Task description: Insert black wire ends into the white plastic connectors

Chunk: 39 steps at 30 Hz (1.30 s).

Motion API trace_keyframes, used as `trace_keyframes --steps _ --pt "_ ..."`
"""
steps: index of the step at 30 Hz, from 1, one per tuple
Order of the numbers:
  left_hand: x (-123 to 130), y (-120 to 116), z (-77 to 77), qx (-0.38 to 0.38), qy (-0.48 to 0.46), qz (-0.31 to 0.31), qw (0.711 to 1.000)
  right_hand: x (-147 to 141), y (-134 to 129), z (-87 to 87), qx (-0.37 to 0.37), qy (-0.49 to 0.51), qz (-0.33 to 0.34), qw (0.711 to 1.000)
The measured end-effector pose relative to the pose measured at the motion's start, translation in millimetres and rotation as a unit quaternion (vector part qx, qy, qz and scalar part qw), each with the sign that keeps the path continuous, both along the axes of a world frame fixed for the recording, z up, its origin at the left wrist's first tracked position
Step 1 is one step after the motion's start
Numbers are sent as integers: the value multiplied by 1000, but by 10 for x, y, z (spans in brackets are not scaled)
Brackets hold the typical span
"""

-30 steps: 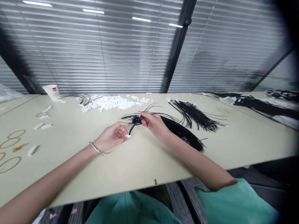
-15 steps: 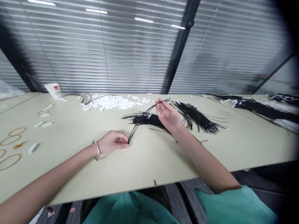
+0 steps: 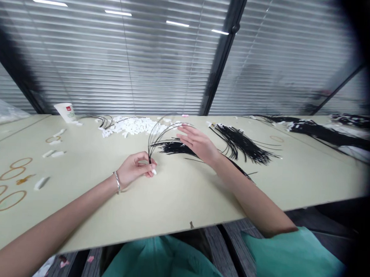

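Note:
My left hand, with a silver bracelet at its wrist, is closed on a few thin black wires. A small white piece shows just below its fingertips. From the grip, the wires rise and curve over to the right, their upper part smeared by motion. My right hand has its fingers stretched out beside the wires' far ends; its thumb is hidden. Under and behind it lies a bundle of black wires. Farther right, a second black bundle rests on the table.
A heap of small white pieces lies at the back of the table. A paper cup stands to its left. Tan rings and loose white pieces are at the left. More black wires lie far right.
My left hand has moved slightly left and up, turning so the white piece shows. My right hand has shifted left, its fingers now straighter, and the wires bend more.

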<state>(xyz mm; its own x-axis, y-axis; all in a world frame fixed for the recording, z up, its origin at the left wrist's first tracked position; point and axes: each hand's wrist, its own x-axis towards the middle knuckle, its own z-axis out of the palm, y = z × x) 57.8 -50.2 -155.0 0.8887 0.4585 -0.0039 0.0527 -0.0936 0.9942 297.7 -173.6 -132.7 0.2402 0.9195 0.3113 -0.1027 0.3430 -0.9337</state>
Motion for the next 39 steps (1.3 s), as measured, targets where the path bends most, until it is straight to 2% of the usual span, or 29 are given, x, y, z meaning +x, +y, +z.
trace_keyframes --steps 2,3,5,7,8,10,14,19,21,22,23,27,29,33,36,39 --pt "1 5 12 12 -30 40 999 19 29 -88 -58 -131 -51 988" --pt "-1 5 22 21 -44 60 997 27 34 -125 -83 -215 -87 969" --pt "-6 -5 47 35 -70 88 993 34 19 -165 -120 -384 -159 902" --pt "-14 -28 73 50 -82 95 991 33 -25 -153 -154 -509 -199 823" --pt "-17 -41 84 63 -77 93 991 32 -54 -131 -171 -550 -203 791" --pt "-21 -66 99 112 -46 87 989 34 -111 -76 -206 -603 -187 748" --pt "-19 -72 87 246 12 76 966 59 -185 -35 -255 -652 -130 702" --pt "-34 -26 19 290 32 43 956 49 -181 -141 -237 -685 -141 674" --pt "-47 -10 1 290 44 36 955 15 -167 -164 -222 -683 -142 681" --pt "-52 -2 -3 287 50 31 956 -8 -160 -160 -206 -672 -138 698" --pt "-56 6 -4 282 57 25 957 -34 -153 -143 -182 -650 -130 726" --pt "-59 41 16 245 84 -3 966 -140 -150 25 -63 -457 -76 884" --pt "-59 49 31 231 88 -12 969 -171 -170 136 -19 -361 -56 931" --pt "-60 40 41 232 89 -28 968 -162 -232 295 17 -237 -53 970" --pt "-60 41 8 229 77 -27 970 -142 -253 345 11 -194 -82 978" --pt "-63 56 -26 231 67 -23 970 -158 -226 395 4 -198 -96 976"
